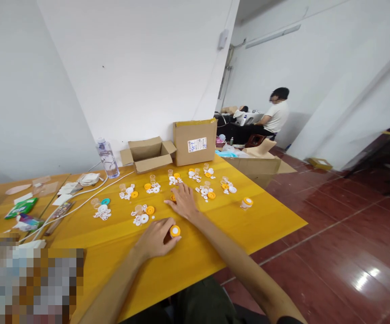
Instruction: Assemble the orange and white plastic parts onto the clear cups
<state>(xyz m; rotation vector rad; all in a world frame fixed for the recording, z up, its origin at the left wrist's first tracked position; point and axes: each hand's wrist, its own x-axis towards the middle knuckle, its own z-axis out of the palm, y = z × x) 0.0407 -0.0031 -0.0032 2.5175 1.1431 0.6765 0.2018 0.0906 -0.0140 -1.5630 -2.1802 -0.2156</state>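
Observation:
My left hand point(154, 239) is closed around a small container with an orange lid point(175, 231) that has a white centre, its fingers and thumb at its sides. Ahead of it, my right hand point(183, 202) reaches low over the table with fingers stretched out. Partly covered by that hand is an orange ring-shaped part point(173, 197). Beyond its fingertips lies a group of white discs point(175, 180) with a clear cup point(170, 173). Nearer my left hand are another orange ring point(150, 210) and white perforated discs point(144, 218). A closed orange-lidded container point(247, 203) stands apart at the right.
Several similar groups of parts lie on the yellow table point(208, 252), one with a teal ring point(105, 201). An open carton point(151, 155), a closed carton point(195, 143) and a water bottle point(108, 157) stand behind. White cables point(80, 193) cross the left. A person point(277, 114) sits far right.

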